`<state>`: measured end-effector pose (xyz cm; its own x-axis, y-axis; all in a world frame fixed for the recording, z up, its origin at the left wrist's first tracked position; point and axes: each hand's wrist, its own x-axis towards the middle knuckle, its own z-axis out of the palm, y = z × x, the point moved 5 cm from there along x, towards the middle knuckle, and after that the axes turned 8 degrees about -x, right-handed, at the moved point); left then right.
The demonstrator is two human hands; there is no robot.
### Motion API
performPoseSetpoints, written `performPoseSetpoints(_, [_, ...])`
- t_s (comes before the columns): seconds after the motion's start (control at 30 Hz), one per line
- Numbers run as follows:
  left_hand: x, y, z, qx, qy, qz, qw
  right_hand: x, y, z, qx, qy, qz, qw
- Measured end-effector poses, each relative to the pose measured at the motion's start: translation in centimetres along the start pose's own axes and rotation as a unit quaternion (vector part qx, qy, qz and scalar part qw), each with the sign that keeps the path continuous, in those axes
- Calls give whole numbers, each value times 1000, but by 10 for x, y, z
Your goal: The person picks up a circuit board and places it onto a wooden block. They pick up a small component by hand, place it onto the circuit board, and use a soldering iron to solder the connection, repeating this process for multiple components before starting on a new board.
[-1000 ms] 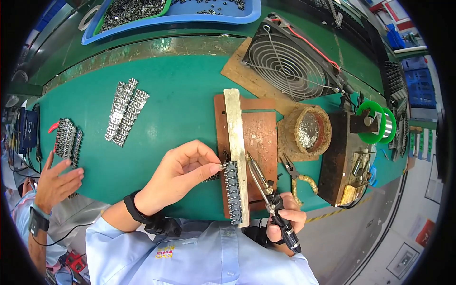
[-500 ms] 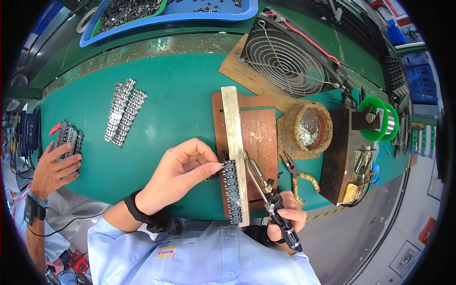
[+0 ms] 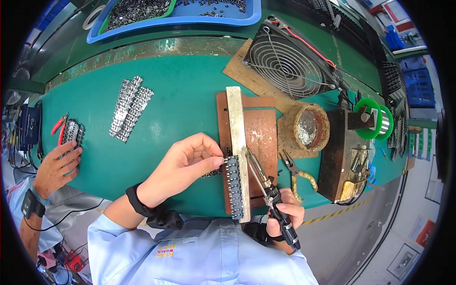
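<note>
A strip of small black components (image 3: 234, 190) lies along the left side of a pale metal bar (image 3: 235, 114). My left hand (image 3: 183, 159) is closed at the strip's upper end, thumb and forefinger pinched together on it; its other fingers are curled. In my right hand (image 3: 289, 213) is a soldering iron (image 3: 270, 194) with a thin tube alongside, its tip beside the bar's right edge. Under the bar sits a reddish-brown board (image 3: 261, 130). Some small dark parts beneath my left hand are partly hidden.
Right of the board are pliers (image 3: 298, 176), a solder pot (image 3: 312, 128), a metal box (image 3: 335, 152) and a green solder spool (image 3: 384, 118). A fan (image 3: 287, 59) stands behind. Shiny strips (image 3: 130, 110) lie left; farther left rests a co-worker's hand (image 3: 56, 168). A blue tray (image 3: 190, 21) is at the back.
The whole view has shifted slightly. The co-worker's hand has moved a little, and more of the red-handled tool beside it shows. My two hands keep nearly the same pose.
</note>
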<state>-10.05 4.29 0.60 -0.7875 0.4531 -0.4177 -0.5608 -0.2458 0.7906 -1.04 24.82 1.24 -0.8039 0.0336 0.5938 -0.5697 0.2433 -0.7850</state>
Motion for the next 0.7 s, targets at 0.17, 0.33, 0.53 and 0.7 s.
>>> performPoseSetpoints(0.17, [1,-2,-1,-1,-11,5,1000,-3,0,0,-4,0,8,1000])
performPoseSetpoints(0.33, [0,-2,-1,3,-15,7,1000,-3,0,-1,-10,0,4,1000])
performPoseSetpoints(0.53, [0,-2,-1,-7,-11,4,1000,-3,0,0,-13,0,9,1000])
performPoseSetpoints(0.7, [0,-1,-1,-16,-7,0,1000,-3,-1,0,-16,-2,7,1000])
